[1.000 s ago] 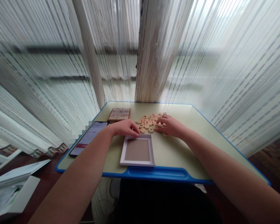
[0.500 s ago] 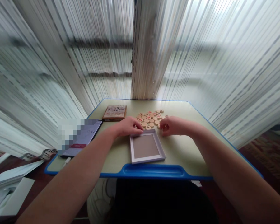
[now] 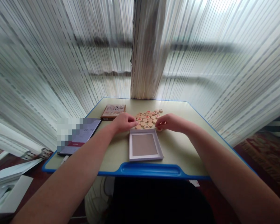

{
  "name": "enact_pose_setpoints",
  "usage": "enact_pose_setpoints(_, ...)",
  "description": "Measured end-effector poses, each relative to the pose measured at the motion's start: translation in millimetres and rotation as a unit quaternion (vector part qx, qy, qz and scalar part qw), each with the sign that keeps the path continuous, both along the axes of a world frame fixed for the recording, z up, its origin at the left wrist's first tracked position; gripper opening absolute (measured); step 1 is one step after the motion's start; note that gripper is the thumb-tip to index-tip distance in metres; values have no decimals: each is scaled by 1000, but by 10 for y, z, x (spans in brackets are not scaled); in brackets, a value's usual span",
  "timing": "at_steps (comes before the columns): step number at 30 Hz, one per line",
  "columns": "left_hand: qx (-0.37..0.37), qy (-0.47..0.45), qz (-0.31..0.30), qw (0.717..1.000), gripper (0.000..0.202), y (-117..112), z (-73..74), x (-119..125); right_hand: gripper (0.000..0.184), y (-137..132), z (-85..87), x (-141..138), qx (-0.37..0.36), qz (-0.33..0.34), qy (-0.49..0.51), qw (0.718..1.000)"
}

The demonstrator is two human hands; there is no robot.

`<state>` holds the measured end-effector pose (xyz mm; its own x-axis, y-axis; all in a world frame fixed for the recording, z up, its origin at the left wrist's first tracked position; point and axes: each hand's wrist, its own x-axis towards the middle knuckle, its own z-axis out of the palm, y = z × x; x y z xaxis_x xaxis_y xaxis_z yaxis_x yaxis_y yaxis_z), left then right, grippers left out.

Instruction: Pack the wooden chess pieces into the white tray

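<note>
Round wooden Chinese chess pieces [image 3: 150, 120] with red and dark characters lie in a loose cluster, mostly face up or blank side up. At the cluster's left edge, my left hand [image 3: 125, 122] has its thumb and fingers drawn together on a piece; the exact grip is partly hidden. My right hand [image 3: 166, 121] is at the right edge, fingers curled down over another piece [image 3: 159, 129], which shows beneath the fingertips. Just in front of the pieces lies a shallow white box tray [image 3: 132, 146] with a bare brown bottom. Neither hand touches it.
A flat box lid with Chinese writing [image 3: 113, 111] lies at the back left. A tablet [image 3: 84, 135] rests at the left edge, with a white marker [image 3: 64, 160] near it. The table [image 3: 184, 149] has a blue rim and front groove. Curtains hang behind.
My left hand has left the tray's far edge and shifted left to the pieces. My right hand has moved slightly left, its fingers lower over a piece. The view has shifted a little.
</note>
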<state>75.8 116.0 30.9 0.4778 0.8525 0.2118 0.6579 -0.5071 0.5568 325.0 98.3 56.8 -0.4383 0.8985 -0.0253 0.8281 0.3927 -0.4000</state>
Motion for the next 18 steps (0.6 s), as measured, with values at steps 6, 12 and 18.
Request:
enact_pose_setpoints(6,4,13,-19,1000,30,4,-7,1,19,13,23,31,61,17,-18,998)
enact_pose_setpoints(12,-71,29,-60,995,30,18,36,-17,16,40,2,104,71,49,-60,994)
enact_pose_setpoints(18,-63,40,-41,996,28,27,61,-24,17,97,-84,81,93,32,-66,993)
